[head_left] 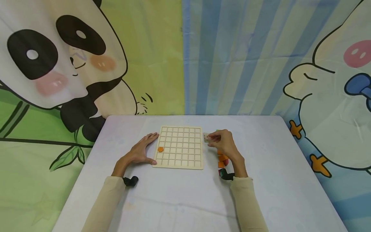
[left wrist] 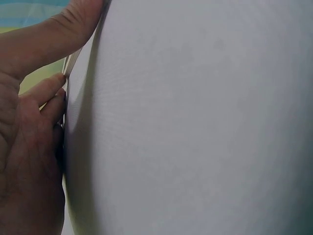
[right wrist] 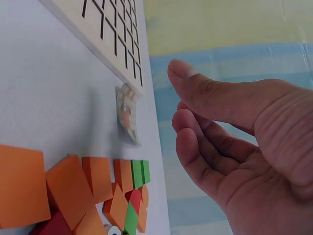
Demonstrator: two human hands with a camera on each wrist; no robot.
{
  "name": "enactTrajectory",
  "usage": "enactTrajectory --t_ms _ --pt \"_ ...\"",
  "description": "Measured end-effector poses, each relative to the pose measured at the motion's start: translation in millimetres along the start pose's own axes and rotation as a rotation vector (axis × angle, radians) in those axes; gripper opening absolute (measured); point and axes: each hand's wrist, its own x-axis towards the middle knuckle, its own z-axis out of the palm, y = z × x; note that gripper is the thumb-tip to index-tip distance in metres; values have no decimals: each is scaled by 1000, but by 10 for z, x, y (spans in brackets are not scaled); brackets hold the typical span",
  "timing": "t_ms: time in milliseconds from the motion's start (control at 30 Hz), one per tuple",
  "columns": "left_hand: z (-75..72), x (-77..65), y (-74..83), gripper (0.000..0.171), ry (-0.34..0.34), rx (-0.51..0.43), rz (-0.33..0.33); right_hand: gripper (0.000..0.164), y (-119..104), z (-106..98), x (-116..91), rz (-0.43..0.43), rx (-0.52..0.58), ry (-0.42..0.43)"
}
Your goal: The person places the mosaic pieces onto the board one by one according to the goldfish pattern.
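Note:
A pale wooden board ruled into a grid of squares lies on the table. My left hand is spread beside its left side, with fingertips and thumb at the edge. One orange round piece sits in a left-column square. My right hand hovers by the board's right side, fingers loosely bent and the thumb apart from them. Nothing shows between them in the right wrist view. Close by, a small curled card with a printed checked pattern lies next to the board's edge.
Orange blocks, with a few green and red pieces among them, lie to the right of the board, partly hidden by my right arm in the head view. The white table ends at a printed cloth backdrop.

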Motion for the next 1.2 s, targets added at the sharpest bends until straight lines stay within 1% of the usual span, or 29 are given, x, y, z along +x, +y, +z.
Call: enactTrajectory --t_ms 300,400,533,633,967,1067,1200 --pt "10 -3 18 139 0 -2 -3 31 122 -76 -96 45 -51 30" --pt "4 -8 16 140 1 -13 -5 30 172 -138 -128 45 -63 42" --pt "5 -8 10 141 4 -2 -2 28 265 -240 -162 36 -82 51" --pt "3 -4 13 141 7 1 -4 30 332 -318 -194 45 -98 56" --pt "-12 -7 29 140 3 -15 -10 39 502 -471 -339 118 -145 85" --pt "-2 -2 18 141 8 -2 -7 42 532 -494 -366 141 -163 85" --pt "-7 -1 23 141 6 -2 -12 42 560 -516 -393 172 -181 75"
